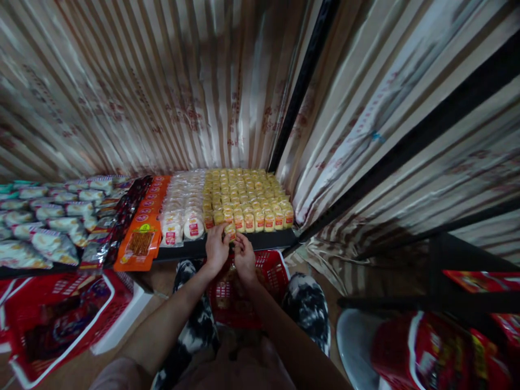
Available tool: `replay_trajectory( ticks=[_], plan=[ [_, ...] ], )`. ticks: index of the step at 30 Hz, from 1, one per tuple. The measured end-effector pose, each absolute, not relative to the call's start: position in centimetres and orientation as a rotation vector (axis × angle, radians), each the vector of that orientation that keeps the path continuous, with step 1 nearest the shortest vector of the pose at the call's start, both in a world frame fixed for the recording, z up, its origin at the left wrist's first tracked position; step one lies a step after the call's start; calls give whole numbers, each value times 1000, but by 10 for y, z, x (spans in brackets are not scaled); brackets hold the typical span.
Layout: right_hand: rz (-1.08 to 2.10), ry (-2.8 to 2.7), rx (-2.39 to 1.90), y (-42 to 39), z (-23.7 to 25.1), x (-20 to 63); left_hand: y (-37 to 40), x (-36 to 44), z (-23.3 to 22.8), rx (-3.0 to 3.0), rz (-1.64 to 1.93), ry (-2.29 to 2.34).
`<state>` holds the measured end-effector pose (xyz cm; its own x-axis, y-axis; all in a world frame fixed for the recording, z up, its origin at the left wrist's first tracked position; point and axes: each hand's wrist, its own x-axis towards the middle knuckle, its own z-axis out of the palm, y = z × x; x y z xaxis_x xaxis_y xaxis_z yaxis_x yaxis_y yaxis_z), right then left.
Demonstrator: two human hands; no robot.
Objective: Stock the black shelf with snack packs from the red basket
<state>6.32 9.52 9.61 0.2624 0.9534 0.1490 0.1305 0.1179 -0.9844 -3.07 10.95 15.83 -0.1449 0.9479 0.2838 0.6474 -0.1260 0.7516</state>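
My left hand point(216, 250) and my right hand point(245, 258) meet at the front edge of a low black shelf point(268, 240). Together they pinch one small yellow snack packet point(230, 232) at the front of a dense block of yellow packets with red labels point(244, 197). Beside that block stand rows of white round packets point(182, 208). A red basket point(272, 271) sits on the floor under my hands, between my knees, with packets inside it.
Orange flat packs point(142, 238), dark packs point(125, 208) and silvery bags point(44, 227) fill the shelf to the left. Another red basket point(60, 319) stands at lower left. Striped curtains point(162, 92) hang behind. A black rack point(442, 271) with red packs is on the right.
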Motion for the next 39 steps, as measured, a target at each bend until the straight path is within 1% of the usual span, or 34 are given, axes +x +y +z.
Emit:
replay_trajectory(
  ticks=[6, 14, 23, 27, 31, 39],
  plan=[
    [733, -1230, -1319, 99, 97, 62, 117, -26, 151, 1809, 1186, 1740],
    [529, -1384, -1350, 99, 102, 59, 124, -27, 141, 1867, 1190, 1812],
    [478, -1479, -1374, 104, 96, 56, 122, -33, 129, 1918, 1312, 1788],
    [447, -1548, -1377, 104, 99, 58, 114, -43, 121, 2022, 1261, 1859],
    [407, -1645, -1321, 106, 106, 63, 116, -53, 115, 2078, 1226, 1952],
    [308, -1792, -1186, 112, 101, 69, 131, -58, 101, 2175, 1302, 1857]
  ],
)
